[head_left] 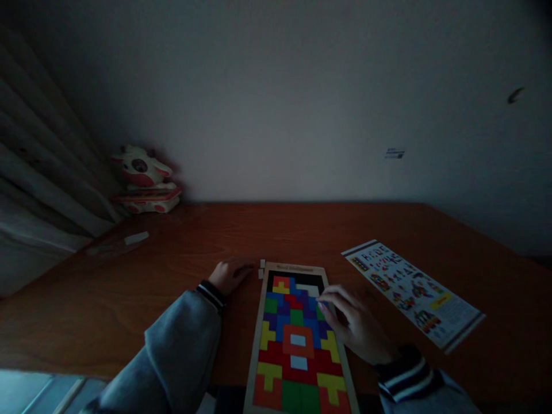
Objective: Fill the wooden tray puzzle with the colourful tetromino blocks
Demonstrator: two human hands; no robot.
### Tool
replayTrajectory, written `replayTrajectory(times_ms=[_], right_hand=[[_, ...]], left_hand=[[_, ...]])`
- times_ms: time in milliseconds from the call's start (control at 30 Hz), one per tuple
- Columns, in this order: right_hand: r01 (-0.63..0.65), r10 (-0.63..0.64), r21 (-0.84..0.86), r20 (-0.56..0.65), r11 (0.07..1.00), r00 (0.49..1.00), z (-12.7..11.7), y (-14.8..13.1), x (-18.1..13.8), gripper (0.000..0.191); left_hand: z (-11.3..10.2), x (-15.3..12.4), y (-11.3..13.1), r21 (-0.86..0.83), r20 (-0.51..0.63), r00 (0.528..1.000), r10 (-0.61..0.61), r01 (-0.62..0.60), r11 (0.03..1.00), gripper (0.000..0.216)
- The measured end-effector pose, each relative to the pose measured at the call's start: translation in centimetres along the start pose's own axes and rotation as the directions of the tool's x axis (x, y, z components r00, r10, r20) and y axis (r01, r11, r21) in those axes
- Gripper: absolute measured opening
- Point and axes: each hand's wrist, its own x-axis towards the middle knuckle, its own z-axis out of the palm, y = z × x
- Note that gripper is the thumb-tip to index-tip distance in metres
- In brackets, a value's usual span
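Observation:
A wooden puzzle tray [257,356] lies lengthwise before me, filled mostly with coloured block pieces in red, yellow, green, blue, purple and orange. Near its far end a white piece [308,289] borders a strip of bare black base [302,278]. My right hand [351,322] reaches over the tray's right edge, thumb and forefinger tips close together at the pieces there; whatever is between them is too small to make out. My left hand [228,276] rests on the table to the left of the tray, fingers stretched out, beside two small pale blocks [261,269] at the tray's corner.
To the right lies a printed pattern sheet [414,293]. A cow-shaped toy [144,178] stands at the back left by a curtain [43,161]. A small white strip [137,238] lies on the brown table [259,224], which meets the wall behind.

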Motion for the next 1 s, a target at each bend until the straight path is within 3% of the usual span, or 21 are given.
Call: replayTrajectory(times_ms=[167,367,433,567,700,867,1000], right_hand=[[-0.003,0.003,0.002,-0.028,1.000,1.000,-0.2,-0.3,0.3,0.015],[0.005,-0.003,0.015,-0.143,1.000,0.990,0.6,0.5,1.5,0.019],[0.022,-0.014,0.048,-0.165,0.999,0.986,1.1,0.9,2.3,0.026],[0.112,-0.081,0.167,-0.180,0.980,0.980,2.2,1.4,4.1,0.039],[0.145,-0.095,0.259,-0.199,0.955,0.975,2.5,1.0,5.1,0.026],[0.027,0.049,0.312,-0.235,0.950,0.971,2.2,0.4,5.0,0.009],[-0.084,0.139,0.341,-0.140,0.936,0.980,1.8,0.5,4.7,0.012]], left_hand=[[0.5,1.0,0.6,-0.035,-0.084,0.996,0.010,-0.013,0.999,0.026],[2.3,3.7,4.3,-0.217,-0.360,0.933,-0.002,-0.082,0.973,0.022],[3.4,4.2,6.3,-0.362,-0.323,0.946,-0.015,-0.109,0.926,0.022],[5.4,4.4,9.2,-0.637,-0.145,0.986,-0.082,-0.030,0.771,0.033],[5.8,4.3,9.9,-0.764,-0.080,0.992,-0.096,0.001,0.646,0.033],[5.7,4.2,10.0,-0.786,-0.090,0.994,-0.060,-0.034,0.617,0.028],[5.4,4.4,10.0,-0.682,-0.128,0.992,0.005,-0.091,0.726,0.023]])
